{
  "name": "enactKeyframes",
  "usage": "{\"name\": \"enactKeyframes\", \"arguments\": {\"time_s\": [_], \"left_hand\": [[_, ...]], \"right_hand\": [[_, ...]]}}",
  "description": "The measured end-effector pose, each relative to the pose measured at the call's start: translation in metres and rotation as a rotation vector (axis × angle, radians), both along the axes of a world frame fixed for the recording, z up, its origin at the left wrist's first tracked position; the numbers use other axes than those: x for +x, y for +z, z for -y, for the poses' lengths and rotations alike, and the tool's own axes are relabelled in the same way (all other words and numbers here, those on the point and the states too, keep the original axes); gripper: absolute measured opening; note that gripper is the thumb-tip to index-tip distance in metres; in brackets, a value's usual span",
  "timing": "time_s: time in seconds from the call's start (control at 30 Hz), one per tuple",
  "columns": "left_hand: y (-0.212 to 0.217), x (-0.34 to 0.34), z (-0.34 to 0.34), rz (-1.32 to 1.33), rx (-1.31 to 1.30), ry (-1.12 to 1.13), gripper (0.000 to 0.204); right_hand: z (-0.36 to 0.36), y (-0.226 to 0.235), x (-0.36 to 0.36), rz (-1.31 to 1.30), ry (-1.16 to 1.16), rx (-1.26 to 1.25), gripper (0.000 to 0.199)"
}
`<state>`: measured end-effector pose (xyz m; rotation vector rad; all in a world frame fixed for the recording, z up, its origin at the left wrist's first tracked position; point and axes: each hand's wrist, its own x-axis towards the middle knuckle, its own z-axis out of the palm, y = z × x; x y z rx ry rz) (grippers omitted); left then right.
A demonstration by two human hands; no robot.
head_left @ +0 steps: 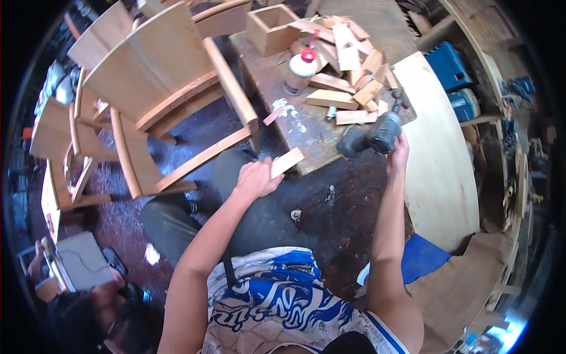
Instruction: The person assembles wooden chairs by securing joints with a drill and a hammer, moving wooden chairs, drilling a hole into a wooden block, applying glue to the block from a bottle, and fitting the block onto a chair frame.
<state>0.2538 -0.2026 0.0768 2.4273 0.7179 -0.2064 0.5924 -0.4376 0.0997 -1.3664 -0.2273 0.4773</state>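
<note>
My left hand (257, 178) is closed around a small pale wood block (287, 162), held over my knee beside the near edge of the low work table (321, 156). On the right, my right hand (398, 154) grips a dark cordless drill (386, 133) at the table's right edge; its chuck points away from me. Part of the drill's grip is hidden behind my fingers. Beyond the block stands a white glue bottle (302, 69) with a red cap. Cut wood pieces (333, 99) lie heaped on the table behind the drill.
A wooden chair frame (203, 168) stands left of my knees, with more frames behind it. An open wooden box (268, 35) sits at the table's far end. A pale curved board (439, 159) lies at right, near blue tool cases (448, 65). Another person (106, 301) is at lower left.
</note>
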Motion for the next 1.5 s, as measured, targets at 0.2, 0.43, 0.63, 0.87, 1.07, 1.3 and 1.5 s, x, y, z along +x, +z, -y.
{"name": "enactKeyframes", "arguments": {"time_s": [0.2,0.43,0.63,0.87,1.07,1.3,1.5], "left_hand": [[0.008,0.009,-0.008,-0.073,0.12,-0.111,0.051],[0.016,0.016,-0.017,-0.093,0.154,-0.227,0.049],[0.01,0.013,-0.018,-0.059,0.165,-0.22,0.045],[0.012,0.015,-0.023,-0.095,0.164,-0.256,0.042],[0.011,0.014,-0.016,-0.075,0.176,-0.229,0.041],[0.007,0.014,-0.016,-0.058,0.196,-0.214,0.04],[0.011,0.016,-0.014,-0.063,0.188,-0.2,0.034]], "right_hand": [[-0.035,-0.039,-0.074,0.308,-0.137,-0.036,0.062],[-0.082,-0.065,-0.056,0.417,-0.707,-0.322,0.028],[-0.004,0.0,-0.094,0.504,-0.253,-0.117,0.023],[0.039,0.087,-0.103,0.343,0.414,-0.562,0.034],[0.012,0.087,-0.103,0.337,0.557,-0.646,0.046],[-0.017,0.105,-0.106,0.351,0.742,-0.853,0.049],[-0.021,0.099,-0.106,0.328,0.734,-0.817,0.05]]}}
